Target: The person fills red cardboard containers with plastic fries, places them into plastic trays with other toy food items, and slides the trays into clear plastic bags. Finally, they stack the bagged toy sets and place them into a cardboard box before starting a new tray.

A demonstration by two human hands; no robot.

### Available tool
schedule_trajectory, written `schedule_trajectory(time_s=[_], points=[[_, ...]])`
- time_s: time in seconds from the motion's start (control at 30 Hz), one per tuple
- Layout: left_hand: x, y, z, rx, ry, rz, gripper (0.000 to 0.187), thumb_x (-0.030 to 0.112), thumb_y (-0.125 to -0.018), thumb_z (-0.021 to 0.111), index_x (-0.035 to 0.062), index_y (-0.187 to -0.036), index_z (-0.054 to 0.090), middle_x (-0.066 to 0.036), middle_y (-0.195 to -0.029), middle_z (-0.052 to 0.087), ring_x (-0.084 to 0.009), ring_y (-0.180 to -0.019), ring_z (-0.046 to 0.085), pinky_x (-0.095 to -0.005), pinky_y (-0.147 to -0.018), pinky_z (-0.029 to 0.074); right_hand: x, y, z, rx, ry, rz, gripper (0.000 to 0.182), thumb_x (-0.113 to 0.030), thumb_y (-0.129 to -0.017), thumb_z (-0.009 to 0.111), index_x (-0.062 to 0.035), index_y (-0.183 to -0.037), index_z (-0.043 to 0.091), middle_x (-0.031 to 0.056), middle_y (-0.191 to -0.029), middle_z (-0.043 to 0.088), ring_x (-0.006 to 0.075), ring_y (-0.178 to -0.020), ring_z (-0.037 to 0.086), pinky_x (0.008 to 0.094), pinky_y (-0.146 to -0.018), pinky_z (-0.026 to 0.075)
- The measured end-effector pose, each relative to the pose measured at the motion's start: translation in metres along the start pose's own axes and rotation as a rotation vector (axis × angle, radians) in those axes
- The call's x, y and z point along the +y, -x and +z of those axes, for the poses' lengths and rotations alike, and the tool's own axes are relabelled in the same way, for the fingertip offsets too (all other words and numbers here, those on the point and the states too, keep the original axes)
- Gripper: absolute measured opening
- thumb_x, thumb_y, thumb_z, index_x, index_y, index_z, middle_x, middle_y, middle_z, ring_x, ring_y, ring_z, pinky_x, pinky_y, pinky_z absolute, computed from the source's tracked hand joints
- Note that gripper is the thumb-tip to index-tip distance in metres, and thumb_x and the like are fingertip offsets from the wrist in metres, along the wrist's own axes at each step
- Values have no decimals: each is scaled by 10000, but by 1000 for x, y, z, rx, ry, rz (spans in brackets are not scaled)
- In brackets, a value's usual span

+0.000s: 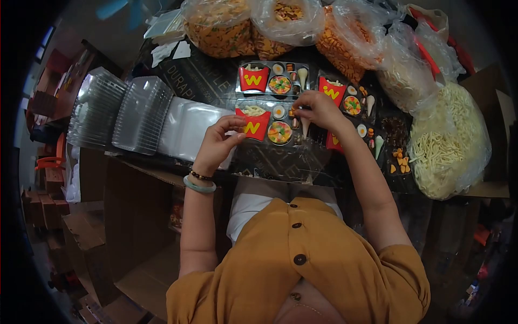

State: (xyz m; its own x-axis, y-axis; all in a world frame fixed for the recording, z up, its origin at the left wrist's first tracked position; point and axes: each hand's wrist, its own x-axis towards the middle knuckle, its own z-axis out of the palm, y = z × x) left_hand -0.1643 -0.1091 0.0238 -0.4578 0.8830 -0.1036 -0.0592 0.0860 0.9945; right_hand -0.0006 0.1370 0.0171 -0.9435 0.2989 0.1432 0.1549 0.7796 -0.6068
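Working apart, the left hand (218, 143) is touching the red carton (258, 128), the right hand (319, 110) apparently seating a small piece (292, 113), needing careful alignment.

L. arm: 1, extended fwd., forearm near upright in view. L. wrist: slightly bent, hand angled inward. L. hand (220, 140): 1, bare, back partly up; fingers loosely curled, thumb apart from fingertips, gap visible.
R. arm: 1, reaching fwd. & inward, forearm slanted toward L. side. R. wrist: approx. in line w/ forearm. R. hand (318, 112): 1, bare, back up; thumb & index tips brought close, contact unclear. Hands well apart, R. slightly farther fwd.
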Motion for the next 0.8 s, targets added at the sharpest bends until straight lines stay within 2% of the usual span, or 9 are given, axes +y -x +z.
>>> schedule_trajectory(time_s=[0.03, 0.1, 0.2, 0.3, 0.4, 0.6, 0.63, 0.7, 0.8], points=[[-4, 2, 2, 2, 2, -1, 260, -57, -773, 620, -3, -1026, 600, -70, -1155, 543, -149, -1005, 552, -250, -814, 492, 0, 0, 1, -3, 0, 0, 145, -146, -756, 673, -49, -864, 673, 95, -831, 617, 266, -821, 598, 355, -719, 482], [-9, 5, 8, 32, -87, 94, 222, -62, -777, 610, -5, -991, 595, -63, -1270, 466, -168, -1085, 515, -266, -851, 481, -3, 0, 4, 56, 101, -53, 117, -130, -754, 662, -44, -833, 665, 101, -827, 620, 277, -820, 598, 368, -699, 482], [-9, 9, 13, 25, -89, 41, 206, -66, -785, 592, 1, -980, 591, -77, -1339, 403, -167, -1171, 446, -281, -889, 454, -6, -3, 9, 69, 165, 10, 83, -114, -748, 646, -35, -772, 639, 99, -791, 609, 285, -803, 596, 391, -668, 480], [-17, 8, 14, 41, -85, 98, 204, -63, -772, 610, -17, -970, 592, -72, -1330, 417, -170, -1118, 498, -252, -833, 479, -7, -1, 13, 134, 271, -107, 89, -110, -732, 634, -28, -726, 599, 103, -746, 589, 291, -746, 596, 403, -643, 478], [-17, 10, 15, 31, -91, 84, 203, -65, -770, 610, -19, -967, 592, -73, -1339, 411, -171, -1117, 501, -250, -841, 473, -9, -1, 15, 137, 409, -182, 80, -106, -719, 618, -32, -722, 585, 106, -727, 572, 292, -717, 590, 401, -636, 477], [-26, 10, 14, 40, -104, 120, 215, -68, -766, 610, -17, -974, 595, -78, -1339, 411, -181, -1119, 507, -255, -859, 461, -14, -5, 17, 98, 400, -58, 54, -96, -725, 594, -43, -725, 587, 104, -761, 585, 286, -750, 595, 399, -641, 477], [-28, 10, 14, 56, -107, 120, 215, -68, -766, 610, -17, -974, 595, -78, -1339, 411, -181, -1119, 507, -255, -859, 461, -17, -7, 14, 151, 431, -145, 70, -109, -770, 608, -39, -776, 603, 116, -772, 596, 315, -743, 597, 409, -658, 473], [-30, 10, 15, 17, -66, 151, 230, -88, -781, 575, -7, -996, 582, -74, -1369, 372, -172, -1157, 468, -265, -882, 456, -31, -20, 14, 196, 348, -163, 73, -112, -772, 613, -40, -785, 609, 117, -771, 600, 313, -738, 600, 410, -657, 473], [-29, 11, 16, 26, -114, 107, 233, -81, -787, 580, -17, -1011, 577, -74, -1373, 365, -164, -1145, 479, -251, -852, 469, -56, -42, 32, 251, 238, -194, 109, -117, -773, 625, -38, -848, 634, 123, -783, 627, 313, -739, 617, 405, -664, 482]])
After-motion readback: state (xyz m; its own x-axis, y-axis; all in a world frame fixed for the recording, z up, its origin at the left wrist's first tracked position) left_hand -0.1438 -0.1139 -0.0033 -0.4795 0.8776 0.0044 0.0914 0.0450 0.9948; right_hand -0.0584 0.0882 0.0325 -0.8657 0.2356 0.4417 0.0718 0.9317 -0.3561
